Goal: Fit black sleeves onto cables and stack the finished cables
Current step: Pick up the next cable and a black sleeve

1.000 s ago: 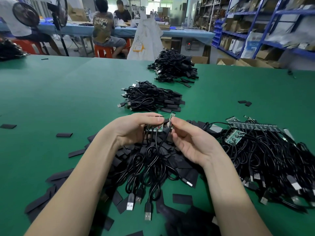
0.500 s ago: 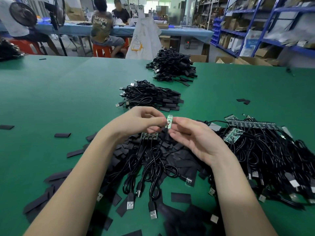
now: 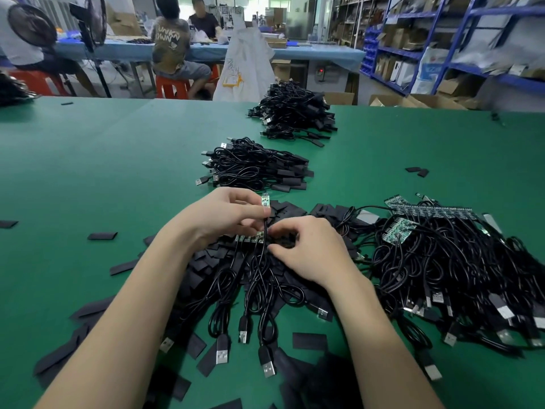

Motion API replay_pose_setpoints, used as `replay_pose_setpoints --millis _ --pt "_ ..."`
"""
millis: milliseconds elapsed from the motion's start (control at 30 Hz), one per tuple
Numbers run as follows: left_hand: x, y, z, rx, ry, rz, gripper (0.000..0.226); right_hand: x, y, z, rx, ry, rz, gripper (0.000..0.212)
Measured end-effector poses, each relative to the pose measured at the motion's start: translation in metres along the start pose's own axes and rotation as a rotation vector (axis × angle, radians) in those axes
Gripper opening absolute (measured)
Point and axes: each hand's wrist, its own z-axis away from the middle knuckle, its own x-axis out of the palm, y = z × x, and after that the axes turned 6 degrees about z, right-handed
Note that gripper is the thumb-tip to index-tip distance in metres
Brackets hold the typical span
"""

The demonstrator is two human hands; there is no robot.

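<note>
Bench (image 3: 103, 172) lies bare leftward; left hand (image 3: 224, 215) pinches a cable (image 3: 264, 246), right hand (image 3: 309, 249) curls onto loose sleeves (image 3: 283, 211).

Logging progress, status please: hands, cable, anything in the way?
Left hand pinches small green circuit board upright. Right hand down in loose flat black sleeves, fingers curled. Nothing blocking.

Two people (image 3: 172, 45) are sitting on red stools (image 3: 171, 86) at a blue counter (image 3: 309, 53); blue shelves (image 3: 442, 39) are holding boxes.
</note>
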Motion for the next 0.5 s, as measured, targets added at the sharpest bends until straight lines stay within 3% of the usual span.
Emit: replay_pose_setpoints --millis 300,433,500 --pt "0.001 -0.001 -0.001 0.002 0.002 -0.040 0.008 0.010 -0.007 -0.002 0.080 0.123 -0.091 0.008" --pt "0.003 -0.002 -0.002 0.021 0.006 -0.048 0.010 -0.006 0.009 -0.005 0.131 0.131 -0.384 0.013" --pt "0.008 -0.003 -0.003 0.050 0.021 -0.057 0.014 -0.016 0.014 -0.004 0.149 0.092 -0.643 0.016"
